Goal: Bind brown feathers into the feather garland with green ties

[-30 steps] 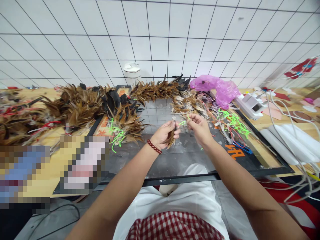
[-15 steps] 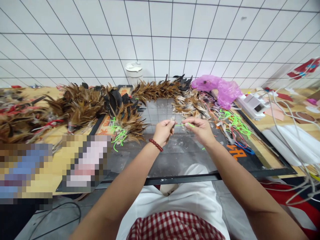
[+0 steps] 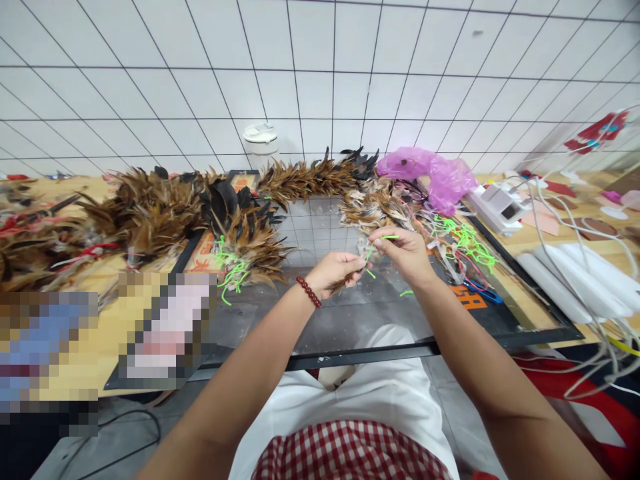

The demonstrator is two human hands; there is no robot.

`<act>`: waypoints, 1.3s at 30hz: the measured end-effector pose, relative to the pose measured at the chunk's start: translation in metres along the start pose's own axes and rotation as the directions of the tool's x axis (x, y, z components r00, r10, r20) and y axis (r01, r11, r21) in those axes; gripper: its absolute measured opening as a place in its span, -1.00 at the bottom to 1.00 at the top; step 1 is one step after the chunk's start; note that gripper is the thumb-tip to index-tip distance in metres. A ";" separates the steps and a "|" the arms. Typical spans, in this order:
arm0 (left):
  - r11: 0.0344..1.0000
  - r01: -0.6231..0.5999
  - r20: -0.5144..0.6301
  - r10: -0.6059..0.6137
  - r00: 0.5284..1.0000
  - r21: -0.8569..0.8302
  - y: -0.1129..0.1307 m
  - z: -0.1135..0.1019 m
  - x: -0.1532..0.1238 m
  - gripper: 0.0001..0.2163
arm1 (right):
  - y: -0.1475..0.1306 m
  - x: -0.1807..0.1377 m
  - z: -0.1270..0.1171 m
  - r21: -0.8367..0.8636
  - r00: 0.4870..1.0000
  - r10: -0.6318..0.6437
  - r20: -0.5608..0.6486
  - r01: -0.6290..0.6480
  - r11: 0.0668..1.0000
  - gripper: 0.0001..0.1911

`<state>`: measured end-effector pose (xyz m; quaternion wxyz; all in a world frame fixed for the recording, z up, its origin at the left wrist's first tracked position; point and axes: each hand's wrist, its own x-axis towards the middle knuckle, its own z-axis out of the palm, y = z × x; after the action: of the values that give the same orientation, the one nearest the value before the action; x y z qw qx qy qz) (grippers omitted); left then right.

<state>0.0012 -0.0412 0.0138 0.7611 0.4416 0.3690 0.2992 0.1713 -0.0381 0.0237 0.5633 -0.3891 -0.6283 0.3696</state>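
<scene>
Your left grip (image 3: 339, 271) is pinching a small brown feather bundle (image 3: 340, 287) above a black-framed panel (image 3: 310, 327) on the wooden tabletop (image 3: 107, 337). Your right grip (image 3: 380, 244) is pinching a neon-green cord (image 3: 371, 253) between thumb and fingers, and the cord is running down to your left fingertips. More green cords (image 3: 467, 243) are lying tangled to the right, near a purple plastic bag (image 3: 440, 177).

You sit in what appears to be a craft workshop, its wooden table (image 3: 513, 245) piled with bundled brown and black feathers (image 3: 150, 203), a thick feathered strip (image 3: 310, 180), snarls of bright green cord (image 3: 465, 241) and a pink plastic bag (image 3: 450, 181). A white tiled wall (image 3: 320, 93) stands behind your black-framed work panel (image 3: 330, 320).
</scene>
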 end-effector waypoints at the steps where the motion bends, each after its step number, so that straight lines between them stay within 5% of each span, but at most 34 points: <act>1: 1.000 0.016 0.035 -0.016 0.999 -0.016 -0.001 0.000 0.000 -0.67 | -0.001 -0.001 0.000 -0.001 1.000 -0.007 0.017 0.007 1.000 -0.88; 6: 0.994 0.107 0.190 -0.107 0.976 0.012 -0.002 0.004 -0.004 -0.63 | 0.001 -0.001 0.004 0.035 0.996 0.049 0.076 -0.051 0.998 -0.88; 13: 0.986 0.130 0.201 -0.148 0.968 0.102 -0.008 0.010 -0.006 -0.69 | 0.005 -0.001 0.010 0.083 0.969 0.165 0.186 -0.183 0.980 -0.84; 17: 0.996 0.038 0.011 -0.038 0.999 -0.086 -0.004 0.005 0.002 -0.78 | -0.003 -0.001 0.004 0.347 0.981 0.138 0.136 -0.177 0.921 -0.81; 20: 0.954 -0.127 -0.179 0.080 0.981 -0.272 0.001 -0.001 0.006 -0.86 | -0.009 0.000 -0.004 0.500 0.976 0.133 0.173 -0.203 0.842 -0.77; 25: 0.919 -0.283 -0.349 0.179 0.920 -0.274 0.006 -0.004 0.006 -0.86 | -0.006 0.004 -0.009 0.410 0.988 0.147 0.048 -0.153 0.899 -0.75; 29: 0.956 -0.250 -0.274 0.202 0.940 -0.154 0.005 0.003 0.002 -0.83 | 0.001 0.004 0.005 0.157 0.979 0.199 0.053 -0.205 0.966 -0.70; 35: 0.968 -0.198 -0.096 0.184 0.978 -0.156 0.006 0.005 -0.001 -0.72 | 0.002 -0.003 0.014 0.240 0.929 0.244 0.279 -0.313 0.919 -0.54; 39: 0.978 -0.104 0.058 0.116 0.992 -0.181 0.007 0.003 -0.005 -0.70 | 0.001 -0.005 0.010 0.248 0.909 0.268 0.320 -0.353 0.902 -0.59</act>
<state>0.0003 -0.0436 0.0223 0.7918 0.4017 0.2899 0.3574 0.1621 -0.0422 0.0201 0.4549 -0.3391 -0.5669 0.5972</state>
